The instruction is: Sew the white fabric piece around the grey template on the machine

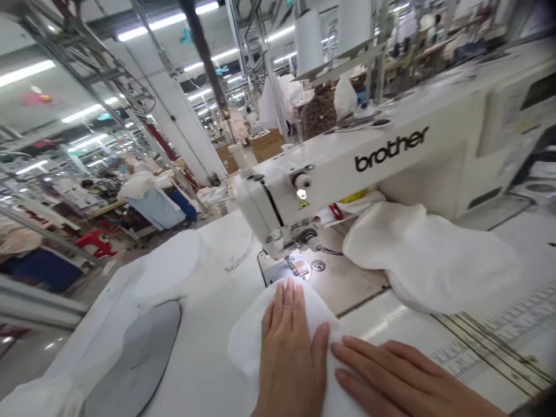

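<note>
A white fabric piece (245,341) with a rounded end lies in front of the sewing machine (278,202), its tip close to the lit needle plate (299,266). My left hand (291,353) rests flat on it, fingers stretched toward the needle area and thumb out to the side. From the lower right, my right hand (391,376) lies with extended fingers on the cloth's right edge, fingertips near my left thumb. Neither hand grips anything. Whether the fabric is one layer or several, I cannot tell.
More white fabric pieces (417,249) are heaped under the machine arm at the right. A grey curved template (139,359) lies on the left of the white table (208,347), near another white piece (169,263). Beyond the table, a person (124,168) is among workstations.
</note>
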The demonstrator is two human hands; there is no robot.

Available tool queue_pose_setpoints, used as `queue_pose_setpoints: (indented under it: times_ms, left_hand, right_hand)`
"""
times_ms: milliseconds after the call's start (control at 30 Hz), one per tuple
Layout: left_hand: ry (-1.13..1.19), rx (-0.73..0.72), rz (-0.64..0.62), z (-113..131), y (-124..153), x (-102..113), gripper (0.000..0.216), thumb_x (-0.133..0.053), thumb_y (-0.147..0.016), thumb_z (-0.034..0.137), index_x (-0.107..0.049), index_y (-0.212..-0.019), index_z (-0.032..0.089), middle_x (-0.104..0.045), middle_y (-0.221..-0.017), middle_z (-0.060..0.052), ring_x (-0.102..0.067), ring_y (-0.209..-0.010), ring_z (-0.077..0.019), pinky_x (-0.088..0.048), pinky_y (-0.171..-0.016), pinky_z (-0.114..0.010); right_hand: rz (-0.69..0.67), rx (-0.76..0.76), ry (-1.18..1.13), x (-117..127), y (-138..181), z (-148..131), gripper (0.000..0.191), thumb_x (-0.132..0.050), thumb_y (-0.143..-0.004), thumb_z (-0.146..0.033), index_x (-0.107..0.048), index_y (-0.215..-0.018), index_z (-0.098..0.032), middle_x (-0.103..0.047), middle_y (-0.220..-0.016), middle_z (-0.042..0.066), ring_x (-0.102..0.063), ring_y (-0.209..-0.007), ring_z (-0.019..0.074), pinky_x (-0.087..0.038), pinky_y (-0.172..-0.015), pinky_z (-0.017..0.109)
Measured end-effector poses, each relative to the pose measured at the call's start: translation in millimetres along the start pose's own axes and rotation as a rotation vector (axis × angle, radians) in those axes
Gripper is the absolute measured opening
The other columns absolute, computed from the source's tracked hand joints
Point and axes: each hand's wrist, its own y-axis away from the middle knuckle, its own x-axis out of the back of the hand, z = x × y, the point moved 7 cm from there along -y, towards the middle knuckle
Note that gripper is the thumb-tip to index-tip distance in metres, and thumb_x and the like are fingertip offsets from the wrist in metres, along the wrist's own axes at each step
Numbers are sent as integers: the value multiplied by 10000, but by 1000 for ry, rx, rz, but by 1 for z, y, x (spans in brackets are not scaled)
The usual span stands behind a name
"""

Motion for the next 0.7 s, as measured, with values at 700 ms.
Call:
queue_pose_setpoints:
  times_ms: [700]
  left_hand:
    - [235, 602, -79, -126, 74, 19, 367, -378, -892, 501, -641, -836, 252, -663, -988, -40, -604, -942, -227, -484, -841, -419]
  right_hand:
    - [-68, 101, 100, 6, -5, -10, 594, -496, -913, -522, -499, -1358, -127, -514, -1378, 88, -565, -1178, 220, -516, -805, 314]
